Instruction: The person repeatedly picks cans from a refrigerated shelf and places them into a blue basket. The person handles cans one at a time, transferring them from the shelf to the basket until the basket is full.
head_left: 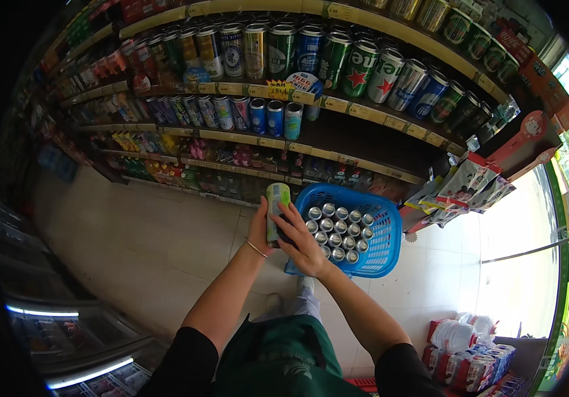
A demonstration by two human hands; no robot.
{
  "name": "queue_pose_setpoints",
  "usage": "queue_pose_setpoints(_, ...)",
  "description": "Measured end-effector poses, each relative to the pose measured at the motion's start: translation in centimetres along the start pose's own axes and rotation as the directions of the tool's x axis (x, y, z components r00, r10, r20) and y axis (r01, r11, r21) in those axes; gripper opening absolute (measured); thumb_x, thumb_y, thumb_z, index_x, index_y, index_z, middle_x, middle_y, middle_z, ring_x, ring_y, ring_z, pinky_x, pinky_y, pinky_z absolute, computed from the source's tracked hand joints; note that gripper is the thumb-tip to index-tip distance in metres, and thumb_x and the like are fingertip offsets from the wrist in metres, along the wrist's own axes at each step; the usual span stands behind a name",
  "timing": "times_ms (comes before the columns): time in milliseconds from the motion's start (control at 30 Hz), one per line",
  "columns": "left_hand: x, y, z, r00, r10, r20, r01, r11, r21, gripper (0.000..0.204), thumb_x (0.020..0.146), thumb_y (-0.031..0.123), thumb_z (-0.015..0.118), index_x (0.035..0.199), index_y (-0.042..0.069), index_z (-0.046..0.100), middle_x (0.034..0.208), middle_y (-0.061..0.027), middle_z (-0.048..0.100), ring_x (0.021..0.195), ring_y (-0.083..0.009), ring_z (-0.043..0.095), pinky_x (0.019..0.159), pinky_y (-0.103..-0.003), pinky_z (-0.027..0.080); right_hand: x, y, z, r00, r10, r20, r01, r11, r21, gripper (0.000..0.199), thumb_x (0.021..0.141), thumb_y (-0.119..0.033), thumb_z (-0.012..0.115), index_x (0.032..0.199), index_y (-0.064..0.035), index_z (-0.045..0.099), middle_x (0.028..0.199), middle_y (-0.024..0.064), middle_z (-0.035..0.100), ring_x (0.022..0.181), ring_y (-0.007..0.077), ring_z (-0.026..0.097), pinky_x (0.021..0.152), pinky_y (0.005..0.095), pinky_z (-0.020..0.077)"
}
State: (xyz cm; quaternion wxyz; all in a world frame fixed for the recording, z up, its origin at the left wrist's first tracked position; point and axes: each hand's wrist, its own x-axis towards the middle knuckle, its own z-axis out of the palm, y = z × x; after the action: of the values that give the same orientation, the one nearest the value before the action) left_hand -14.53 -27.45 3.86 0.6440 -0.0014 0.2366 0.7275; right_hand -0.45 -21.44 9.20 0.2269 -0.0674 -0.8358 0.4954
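Note:
A light green drink can [276,193] is held upright between my two hands in front of the shelves. My left hand [258,226] is wrapped round its left side, and my right hand [299,239] lies over its right side with the fingers across it. Part of the can is hidden under the right fingers. Just right of my hands stands a blue plastic basket [392,241] with several cans [340,227] packed upright, their silver tops showing. My right wrist is close to the basket's near left edge.
Ahead, a curved-looking shelf rack [357,106] carries rows of cans; a lower row ends at a teal can [293,121], beside a dark gap. Snack bags [466,185] hang at the right. Packs with clear jugs [456,336] stand lower right. Lit cooler cases [92,370] are lower left.

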Motion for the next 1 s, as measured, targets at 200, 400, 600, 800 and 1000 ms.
queue_pose_setpoints(200, -0.8, -2.9, -0.8, 0.996, 0.053, -0.075, -0.043, 0.992, 0.122, 0.049, 0.101, 0.046, 0.037, 0.134, 0.011, 0.045, 0.118, -0.0074, 0.060, 0.106, -0.0194, 0.060, 0.089, -0.037, 0.051, 3.6, 0.4, -0.1, 0.999, 0.034, 0.023, -0.016, 0.835, -0.550, 0.041, 0.092, -0.024, 0.051, 0.131, -0.0091, 0.054, 0.141, 0.0082, 0.047, 0.142, 0.0329, 0.024, 0.115, 0.0565, 0.0119)
queue_pose_setpoints(400, -1.1, -3.8, 3.1, 0.994, -0.104, 0.026, 0.094, 0.962, 0.257, 0.049, 0.096, 0.049, 0.050, 0.125, 0.009, 0.052, 0.101, -0.0042, 0.065, 0.086, -0.0127, 0.065, 0.073, -0.029, 0.055, 3.4, 7.7, -8.8, 0.904, 0.187, -0.383, -0.253, 0.959, -0.129, 0.034, 0.081, -0.002, 0.048, 0.109, -0.0047, 0.068, 0.125, 0.0161, 0.058, 0.107, 0.0317, 0.059, 0.090, 0.0336, 0.0477)
queue_pose_setpoints(600, 1.0, -4.6, 1.9, 0.993, 0.102, 0.053, -0.111, 0.712, 0.693, 0.059, 0.088, 0.030, 0.070, 0.136, 0.006, 0.044, 0.121, -0.0082, 0.057, 0.109, -0.0173, 0.057, 0.092, -0.031, 0.048, -0.2, 2.5, -11.4, 0.826, 0.561, -0.051, -0.563, 0.824, -0.066, 0.051, 0.082, -0.034, 0.070, 0.123, -0.0048, 0.062, 0.105, 0.0147, 0.068, 0.092, 0.0228, 0.066, 0.084, 0.0322, 0.0507)
queue_pose_setpoints(800, 4.6, -10.6, 1.9, 0.946, 0.090, 0.312, -0.323, 0.376, 0.868, 0.067, 0.086, 0.025, 0.073, 0.141, 0.006, 0.040, 0.131, -0.0131, 0.052, 0.118, -0.0230, 0.053, 0.097, -0.034, 0.045, -4.1, 2.8, -13.4, 0.836, 0.524, -0.165, -0.541, 0.736, -0.408, 0.062, 0.067, -0.040, 0.080, 0.117, -0.0070, 0.063, 0.104, 0.0141, 0.068, 0.093, 0.0290, 0.068, 0.080, 0.0366, 0.0537)
queue_pose_setpoints(1000, 7.9, -16.6, -1.3, 0.945, 0.005, 0.328, -0.328, 0.065, 0.943, 0.073, 0.082, 0.036, 0.074, 0.140, 0.006, 0.041, 0.139, -0.0195, 0.046, 0.127, -0.0328, 0.046, 0.104, -0.041, 0.040, -12.0, 6.9, -14.1, 0.658, 0.640, -0.397, -0.728, 0.408, -0.550, 0.057, 0.068, -0.036, 0.078, 0.116, -0.0123, 0.059, 0.106, 0.0100, 0.065, 0.093, 0.0297, 0.066, 0.076, 0.0416, 0.0530)
